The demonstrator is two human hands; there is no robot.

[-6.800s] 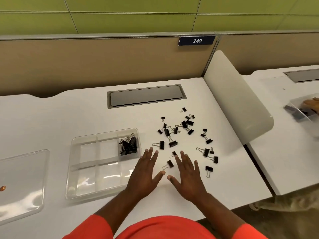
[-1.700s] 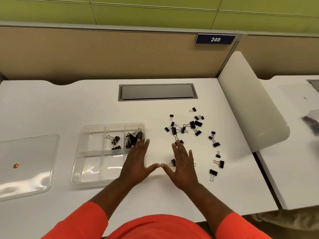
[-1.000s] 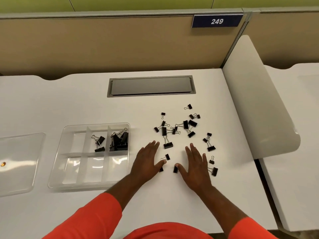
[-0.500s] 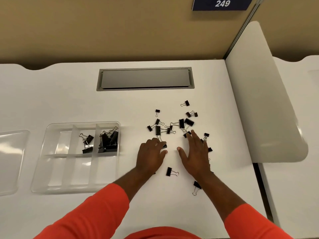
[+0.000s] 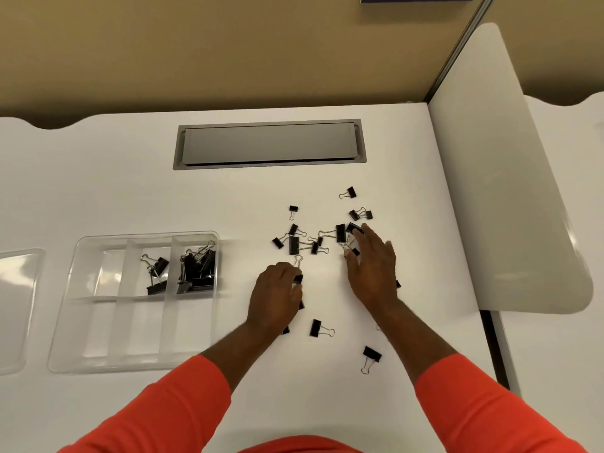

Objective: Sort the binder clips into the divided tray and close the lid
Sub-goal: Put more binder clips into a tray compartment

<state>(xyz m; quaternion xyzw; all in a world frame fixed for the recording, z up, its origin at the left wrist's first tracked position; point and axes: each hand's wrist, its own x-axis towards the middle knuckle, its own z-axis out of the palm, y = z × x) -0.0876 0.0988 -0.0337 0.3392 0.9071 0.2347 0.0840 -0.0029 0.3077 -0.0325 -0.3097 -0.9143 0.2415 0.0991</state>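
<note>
Several black binder clips (image 5: 304,243) lie scattered on the white desk, with single ones at the front (image 5: 318,327) (image 5: 371,353). The clear divided tray (image 5: 78,250) sits to the left; its back right compartment holds a pile of clips (image 5: 197,269) and the back middle one holds two clips (image 5: 157,276). My left hand (image 5: 277,299) rests at the scatter's near edge, fingers curled onto a small clip (image 5: 298,278). My right hand (image 5: 372,266) lies flat with fingers spread over the right side of the scatter, its thumb touching a clip (image 5: 354,252). Both hands hide a few clips.
The clear lid (image 5: 16,289) lies flat left of the tray, partly out of frame. A grey cable hatch (image 5: 269,145) is set into the desk behind the clips. A white rounded divider panel (image 5: 510,191) bounds the desk on the right; a beige partition stands behind.
Both hands have slid forward into the scatter. The left fingers have curled onto a clip, and the right fingertips now reach the larger clips. The view has tilted further down.
</note>
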